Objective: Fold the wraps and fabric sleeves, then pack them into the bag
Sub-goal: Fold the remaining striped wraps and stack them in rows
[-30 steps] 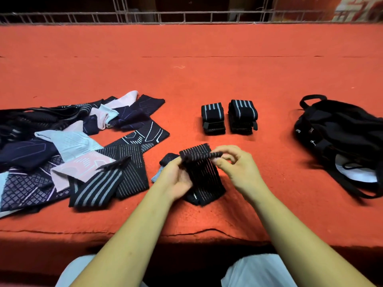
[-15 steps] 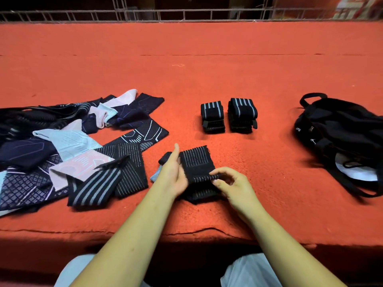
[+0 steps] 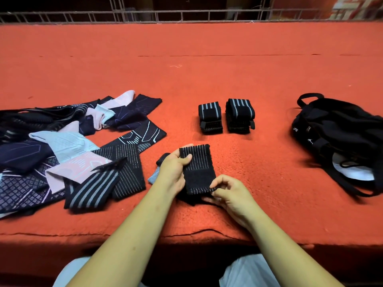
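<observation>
The fold seemed to call for squared edges and a taut pull, since the black striped wrap (image 3: 198, 168) lay on the red surface (image 3: 228, 79) between the hands, the left hand (image 3: 173, 170) gripping its left edge, thumb on top, and the right hand (image 3: 230, 191) pinching its near right corner.

Red table (image 3: 207, 79) bears sleeves (image 3: 68, 150), rolled wraps (image 3: 224, 117), bag (image 3: 339, 131).
</observation>
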Demonstrator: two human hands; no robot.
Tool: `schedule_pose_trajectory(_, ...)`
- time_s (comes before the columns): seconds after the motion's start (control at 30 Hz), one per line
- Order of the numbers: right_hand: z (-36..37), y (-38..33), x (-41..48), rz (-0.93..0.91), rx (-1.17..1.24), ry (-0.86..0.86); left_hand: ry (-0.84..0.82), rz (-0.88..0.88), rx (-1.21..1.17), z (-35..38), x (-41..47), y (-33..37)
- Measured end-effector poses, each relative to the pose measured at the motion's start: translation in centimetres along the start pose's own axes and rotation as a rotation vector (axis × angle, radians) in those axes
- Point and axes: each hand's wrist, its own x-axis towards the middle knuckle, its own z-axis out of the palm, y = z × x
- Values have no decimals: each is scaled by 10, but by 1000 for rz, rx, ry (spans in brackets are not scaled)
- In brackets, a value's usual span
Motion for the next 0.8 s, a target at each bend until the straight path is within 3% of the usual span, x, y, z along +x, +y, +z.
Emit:
schedule_pose_trajectory(0.2, -1, -24, 14, -103, -139, 170, -129, 75, 45, 10, -2, 7)
schedule_pose_trajectory(0.37, 1, -55, 35, -302, -299, 184, -241, 162, 88, 30, -1, 13)
schedule_pose_trajectory(0.47, -2, -71, 50, -394, -321, 271, -236, 170, 162, 38, 5, 15)
schedule_pose_trajectory(0.6, -5, -92, 71, -466, -335, 383, -287, 210, 610, 46, 14, 16)
schedule_pose_trajectory(0.8, 3, -111, 111, -462, -364, 326, -200, 410, 582, 64, 51, 51)
